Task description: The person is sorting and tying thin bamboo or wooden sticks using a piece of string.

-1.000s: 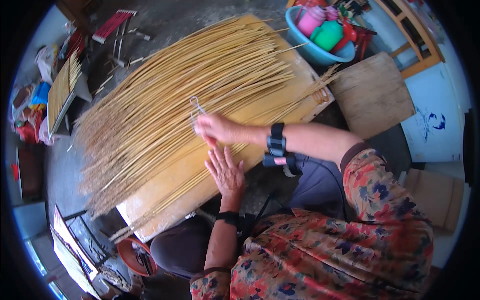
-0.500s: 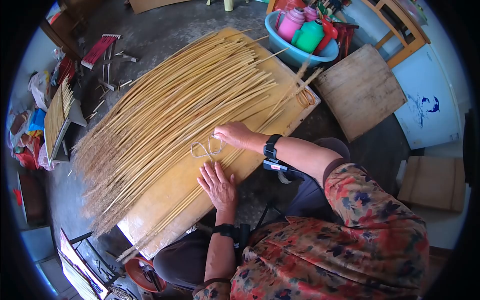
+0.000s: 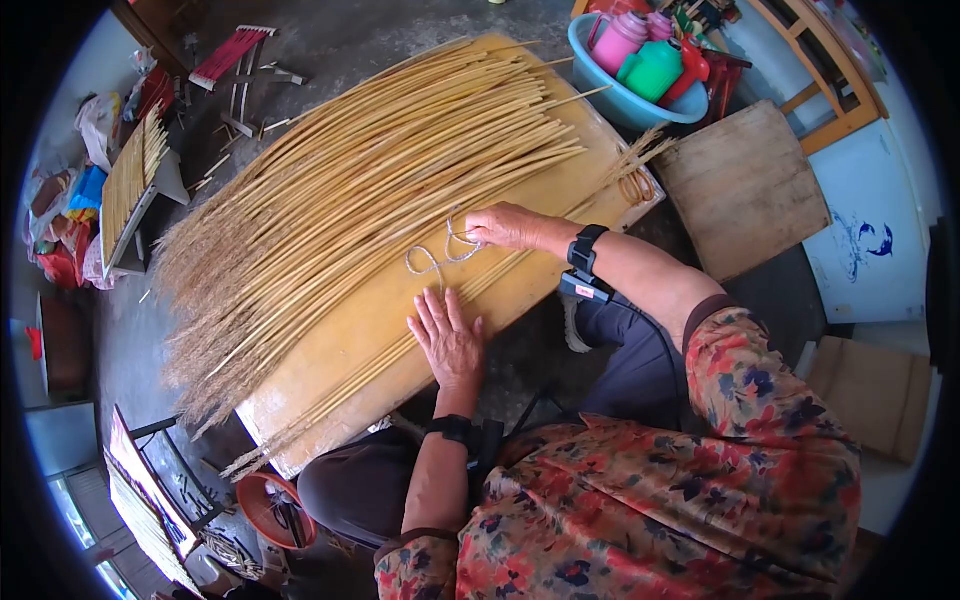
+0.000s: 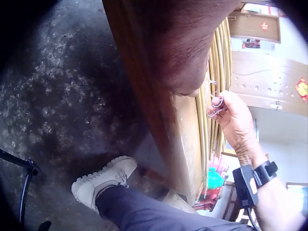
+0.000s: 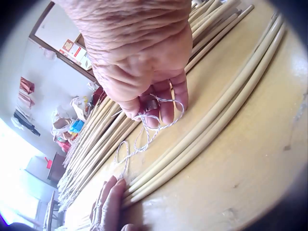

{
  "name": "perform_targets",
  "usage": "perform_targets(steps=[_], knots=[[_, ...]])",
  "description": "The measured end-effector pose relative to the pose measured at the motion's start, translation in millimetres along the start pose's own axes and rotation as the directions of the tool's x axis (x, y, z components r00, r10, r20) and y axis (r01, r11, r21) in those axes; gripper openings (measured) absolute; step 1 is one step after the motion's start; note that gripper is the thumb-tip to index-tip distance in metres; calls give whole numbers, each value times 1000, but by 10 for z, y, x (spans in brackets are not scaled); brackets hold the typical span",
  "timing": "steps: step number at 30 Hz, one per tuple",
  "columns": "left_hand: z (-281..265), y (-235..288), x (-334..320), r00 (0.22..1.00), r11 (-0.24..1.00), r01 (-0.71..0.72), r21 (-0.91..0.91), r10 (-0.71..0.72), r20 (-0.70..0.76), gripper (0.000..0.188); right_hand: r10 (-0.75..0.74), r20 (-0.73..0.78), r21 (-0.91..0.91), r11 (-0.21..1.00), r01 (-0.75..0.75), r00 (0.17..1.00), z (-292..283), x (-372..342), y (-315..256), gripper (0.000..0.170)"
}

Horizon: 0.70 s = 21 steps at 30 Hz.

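In the head view, my left hand [image 3: 452,342] lies with straight fingers over a few thin reed stalks [image 3: 372,376] near the board's front edge. My right hand [image 3: 503,227], further right, pinches a thin white string [image 3: 457,260] between thumb and fingers. The string hangs in loose loops and runs down to the left fingertips. From the right wrist view, the looped string [image 5: 159,127] trails from the right fingers [image 5: 166,111] beside the pale stalks [image 5: 216,122]. A small ribbed band shows on one right finger.
A broad layer of reed stalks [image 3: 380,160] with feathery heads covers the far side of the yellow board [image 3: 325,345]. Orange-handled scissors [image 3: 636,187] lie at its right end. Beyond stand a blue basin [image 3: 590,82] with flasks and a wooden panel [image 3: 745,190].
The right hand has moved right, away from the left fingertips, drawing the string into open loops. The left hand stays on the stalks. The head view has shifted and returned.
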<state>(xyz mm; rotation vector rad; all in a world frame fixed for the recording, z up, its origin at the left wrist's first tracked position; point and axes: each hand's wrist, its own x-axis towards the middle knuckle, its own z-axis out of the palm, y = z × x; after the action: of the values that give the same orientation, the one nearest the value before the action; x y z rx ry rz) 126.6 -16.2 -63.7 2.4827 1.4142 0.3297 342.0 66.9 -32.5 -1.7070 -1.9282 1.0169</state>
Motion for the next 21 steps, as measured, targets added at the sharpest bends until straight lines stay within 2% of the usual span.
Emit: perform_targets(steps=[2,4,6,10,14,16,17,19,21], knots=[[-8,15,12,1000,1000,14,-24,-14,-20,61,-18,15,-134,991,20,1000,-84,-140,17,19],[-13,32,15,1000,999,6,-38,-7,-20,60,48,31,-197,980,-41,998,-252,-279,64,18],[-8,33,17,999,999,19,-30,-20,-28,62,101,-98,-255,959,-123,990,-439,-417,139,17],[0,40,15,1000,1000,22,2,-22,-22,62,153,-102,-421,889,-182,983,-562,-635,404,18],[-23,47,12,1000,1000,17,22,-17,-11,62,139,-120,-432,884,-177,983,-577,-658,502,18],[-7,39,3,1000,1000,19,25,-19,-11,62,337,-81,-320,882,-345,938,-617,-678,433,19],[4,39,6,1000,999,21,24,-21,-11,62,335,-83,-320,883,-343,939,-627,-682,451,19],[42,24,17,1000,999,18,32,-18,-15,62,222,-69,-454,861,-229,973,-654,-675,488,20],[33,10,12,1000,999,22,44,-22,-9,62,176,-95,-464,863,-200,980,-657,-648,580,26]])
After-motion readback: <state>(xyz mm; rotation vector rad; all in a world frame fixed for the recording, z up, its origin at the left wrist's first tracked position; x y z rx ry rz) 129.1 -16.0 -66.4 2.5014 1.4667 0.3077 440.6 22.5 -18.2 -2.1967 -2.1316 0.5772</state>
